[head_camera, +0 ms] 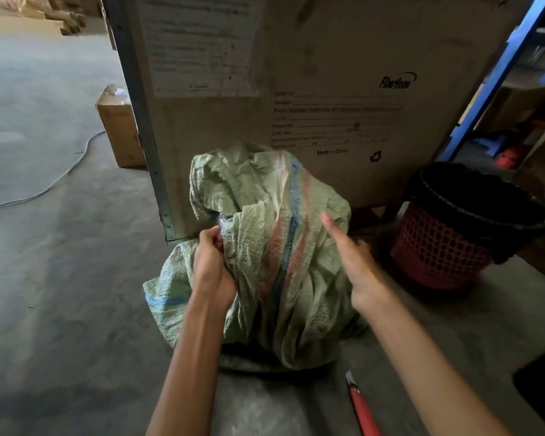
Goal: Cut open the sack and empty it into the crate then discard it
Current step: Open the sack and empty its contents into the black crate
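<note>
Sack [274,247] fabric, green woven with red and blue stripes, is sitting crumpled on the concrete floor [60,278], leaning against the front of a big wooden crate [312,89] that is carrying a pasted paper sheet [199,48] and printed shipping lines. We are seeing our left hand [213,265] closing its grip on a bunched fold of the sack, near an opening where the cloth is gaping and something pale is showing inside (too small for us to tell what). Our right hand [356,262] is hovering just beside the sack's right flank with its grip open, fingers stretched toward the cloth and holding nothing; whether the fingertips are touching the weave we cannot tell.

A red-handled cutter [361,404] is lying on the floor near our right forearm, blade end pointing toward the sack, apart from both hands. To the right of the sack a red mesh bin [438,253] lined with a black bag is standing beside the crate's corner. On the left, a cardboard box [120,130] is resting against the crate's metal-edged side, and a thin cable [44,190] is trailing across the floor.
</note>
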A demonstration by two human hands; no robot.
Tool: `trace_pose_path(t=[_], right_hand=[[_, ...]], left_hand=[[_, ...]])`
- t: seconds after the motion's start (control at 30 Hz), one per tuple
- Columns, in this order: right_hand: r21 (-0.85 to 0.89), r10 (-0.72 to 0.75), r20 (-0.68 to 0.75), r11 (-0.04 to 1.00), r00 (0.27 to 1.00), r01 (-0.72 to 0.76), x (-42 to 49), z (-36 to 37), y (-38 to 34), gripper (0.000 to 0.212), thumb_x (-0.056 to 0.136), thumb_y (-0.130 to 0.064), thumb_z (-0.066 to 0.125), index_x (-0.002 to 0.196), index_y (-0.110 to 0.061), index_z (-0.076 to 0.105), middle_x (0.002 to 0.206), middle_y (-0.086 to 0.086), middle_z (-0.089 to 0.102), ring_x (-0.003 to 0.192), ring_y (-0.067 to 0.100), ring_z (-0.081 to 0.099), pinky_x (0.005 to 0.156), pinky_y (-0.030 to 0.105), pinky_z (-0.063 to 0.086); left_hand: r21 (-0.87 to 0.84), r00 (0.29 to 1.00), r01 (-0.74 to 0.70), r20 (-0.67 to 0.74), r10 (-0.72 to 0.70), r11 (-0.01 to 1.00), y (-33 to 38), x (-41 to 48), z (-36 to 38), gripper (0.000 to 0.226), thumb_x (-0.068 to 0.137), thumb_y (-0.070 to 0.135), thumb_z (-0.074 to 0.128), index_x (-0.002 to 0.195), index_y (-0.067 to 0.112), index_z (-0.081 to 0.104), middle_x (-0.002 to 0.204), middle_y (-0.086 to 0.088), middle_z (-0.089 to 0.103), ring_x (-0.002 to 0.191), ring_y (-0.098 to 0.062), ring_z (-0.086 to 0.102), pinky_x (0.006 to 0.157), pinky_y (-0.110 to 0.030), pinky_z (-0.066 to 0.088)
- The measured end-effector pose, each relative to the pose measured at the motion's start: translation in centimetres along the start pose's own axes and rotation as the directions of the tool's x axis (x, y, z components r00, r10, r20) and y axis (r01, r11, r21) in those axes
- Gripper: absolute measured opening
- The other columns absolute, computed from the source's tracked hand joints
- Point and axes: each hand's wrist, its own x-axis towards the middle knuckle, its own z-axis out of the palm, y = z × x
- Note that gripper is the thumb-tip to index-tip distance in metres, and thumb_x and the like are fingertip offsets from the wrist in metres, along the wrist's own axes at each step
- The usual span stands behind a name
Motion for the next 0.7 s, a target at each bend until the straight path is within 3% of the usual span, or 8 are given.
trace_pose_path(t=[0.07, 0.13, 0.17, 0.27, 0.37, 0.47, 0.57, 0.7], right_hand=[[0.066, 0.025, 0.182, 0.997, 0.983, -0.037, 0.6, 1.3, 1.0, 0.096, 0.058, -0.073, 0.081, 0.135, -0.021, 0.061, 0.128, 0.007, 0.07, 0.116, 0.026, 0.066, 0.099, 0.04, 0.052], [0.153, -0.044, 0.177, 0.988, 0.983, 0.017, 1.5, 1.7, 1.5, 0.044, 0.082, -0.04, 0.08, 0.113, -0.009, 0.074, 0.091, 0.008, 0.08, 0.086, 0.025, 0.076, 0.081, 0.034, 0.059], [0.212, -0.08, 0.143, 0.976, 0.986, 0.049, 2.0, 1.4, 1.6, 0.031, 0.087, -0.027, 0.077, 0.109, -0.006, 0.075, 0.088, 0.011, 0.079, 0.085, 0.027, 0.076, 0.082, 0.037, 0.06], [0.397, -0.152, -0.002, 0.907, 0.988, 0.141, 3.8, -1.9, 0.6, 0.025, 0.087, -0.005, 0.073, 0.112, -0.001, 0.073, 0.091, 0.015, 0.076, 0.084, 0.03, 0.073, 0.086, 0.044, 0.058], [0.445, -0.211, -0.052, 0.87, 0.976, 0.212, 5.1, -5.6, -0.9, 0.017, 0.085, 0.001, 0.071, 0.099, -0.008, 0.073, 0.073, 0.005, 0.078, 0.063, 0.019, 0.075, 0.061, 0.032, 0.061], [0.5, -0.219, -0.091, 0.834, 0.971, 0.235, 6.3, -8.4, -2.3, 0.032, 0.086, -0.002, 0.07, 0.118, -0.007, 0.071, 0.097, 0.01, 0.078, 0.076, 0.021, 0.076, 0.068, 0.038, 0.064], [0.416, -0.297, -0.163, 0.844, 0.941, 0.339, 6.3, -9.5, -2.4, 0.032, 0.084, -0.013, 0.077, 0.115, -0.013, 0.072, 0.098, 0.006, 0.078, 0.097, 0.027, 0.074, 0.079, 0.039, 0.063], [0.187, -0.186, 0.017, 0.966, 0.982, 0.179, 6.7, -7.8, -1.3, 0.081, 0.045, -0.081, 0.082, 0.108, -0.03, 0.07, 0.134, -0.004, 0.061, 0.133, 0.024, 0.055, 0.112, 0.056, 0.04]], left_hand=[[0.041, 0.997, 0.044, 0.066, -0.047, 0.998, -0.5, -0.7, 0.5, 0.031, 0.098, 0.033, 0.048, 0.113, 0.012, 0.064, 0.092, -0.01, 0.066, 0.083, -0.024, 0.065, 0.077, -0.038, 0.056], [0.097, 1.0, 0.005, 0.024, -0.008, 0.995, -0.6, -1.3, 0.8, 0.03, 0.099, 0.031, 0.047, 0.113, 0.01, 0.064, 0.093, -0.013, 0.068, 0.084, -0.025, 0.066, 0.076, -0.037, 0.056], [0.105, 0.999, -0.04, -0.032, 0.044, 0.994, -0.2, -1.5, 0.8, 0.027, 0.099, 0.029, 0.048, 0.11, 0.009, 0.064, 0.092, -0.014, 0.066, 0.082, -0.024, 0.064, 0.072, -0.037, 0.054], [0.275, 0.88, -0.266, -0.322, 0.349, 0.924, 2.6, -1.2, -0.4, 0.025, 0.103, 0.021, 0.045, 0.083, 0.012, 0.057, 0.077, -0.006, 0.052, 0.069, -0.016, 0.051, 0.056, -0.032, 0.041], [0.407, 0.782, -0.383, -0.335, 0.526, 0.829, 4.3, -0.6, -1.6, 0.036, 0.102, 0.016, 0.043, 0.067, 0.017, 0.045, 0.067, -0.001, 0.042, 0.062, -0.016, 0.042, 0.054, -0.033, 0.031], [0.304, 0.77, -0.33, -0.461, 0.442, 0.893, 5.9, 0.6, -2.9, 0.034, 0.101, 0.019, 0.047, 0.068, 0.018, 0.037, 0.069, 0.0, 0.036, 0.06, -0.012, 0.037, 0.051, -0.03, 0.027], [0.334, 0.816, -0.269, -0.419, 0.398, 0.903, 7.4, 1.1, -3.8, 0.034, 0.101, 0.018, 0.045, 0.067, 0.019, 0.04, 0.064, 0.001, 0.036, 0.045, -0.008, 0.036, 0.038, -0.018, 0.024], [0.218, 0.967, -0.154, -0.168, 0.193, 0.964, 4.8, 0.3, -2.0, 0.03, 0.094, 0.02, 0.041, 0.064, 0.023, 0.041, 0.048, 0.01, 0.043, 0.038, -0.007, 0.034, 0.034, -0.017, 0.025]])
